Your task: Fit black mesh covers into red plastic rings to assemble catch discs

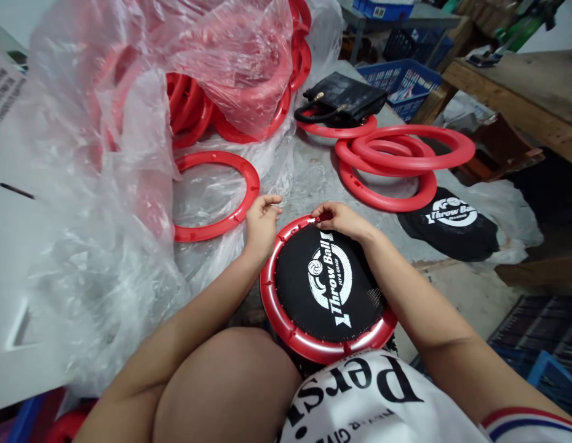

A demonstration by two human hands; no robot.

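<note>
1. Work at the rim: the step in hand looks to be fitting or fastening the edge of the black fabric (290, 264) to the red rim (270, 295) of the Throw Ball disc (299, 295); small dark notches dot the rim all the way round, and the near side looks seated already.
2. The right hand (341, 218) is right on the spot, thumb and fingertips pinching the disc's far edge; whether rim or cloth takes the squeeze cannot be told from here.
3. Over to the left hand (262, 220); its fingers curl in towards the thumb, just beside the disc's far left edge; is there a fine thread in them? Too small to say.
4. The disc itself lies face up against the person's shirt (355, 400), between the forearms, nearer the body than both hands; what bears its underside is hidden.
5. The next move, at a guess, calls for a firm right pinch and a left fingertip brought in to the same spot, with the cloth kept taut and unpuckered.
6. Around the action, a loose red ring (252, 184) rests on the plastic sheeting (143, 184) beyond the left hand; more red rings (419, 163) lie stacked on the surface (309, 172) past the right.
</note>
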